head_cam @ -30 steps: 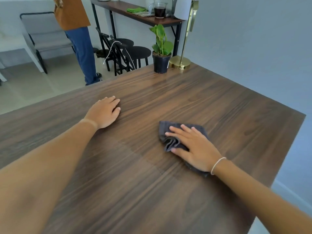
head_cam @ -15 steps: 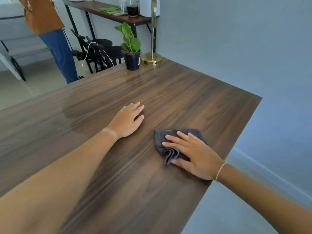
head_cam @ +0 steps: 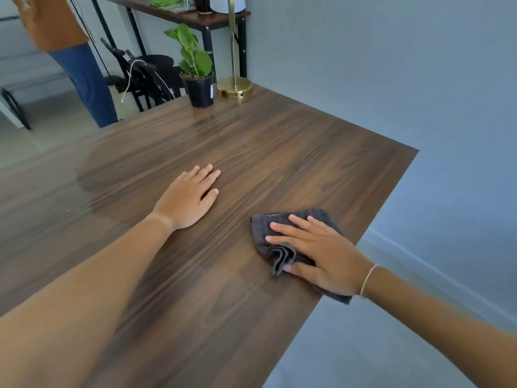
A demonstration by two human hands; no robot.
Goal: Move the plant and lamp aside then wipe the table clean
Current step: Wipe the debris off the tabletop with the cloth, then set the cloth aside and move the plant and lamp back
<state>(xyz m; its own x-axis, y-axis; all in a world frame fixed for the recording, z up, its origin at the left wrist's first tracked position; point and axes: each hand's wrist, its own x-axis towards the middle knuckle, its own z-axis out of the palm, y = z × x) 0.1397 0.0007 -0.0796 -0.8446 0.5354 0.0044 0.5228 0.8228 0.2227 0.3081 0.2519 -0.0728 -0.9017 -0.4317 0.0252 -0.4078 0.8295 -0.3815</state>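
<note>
Dark wood-grain table (head_cam: 293, 152): fills the frame's centre and lower left. Green-leaved plant in a black pot (head_cam: 199, 85): on the table's far corner, upper centre of frame. Brass lamp with a round base (head_cam: 235, 86): just right of the pot, same corner. Left hand (head_cam: 186, 198): flat on the tabletop at mid-frame. Crumpled dark grey cloth (head_cam: 279, 239): lower right of that hand, near the table's right edge. Right hand (head_cam: 326, 254): flat upon the cloth.
</note>
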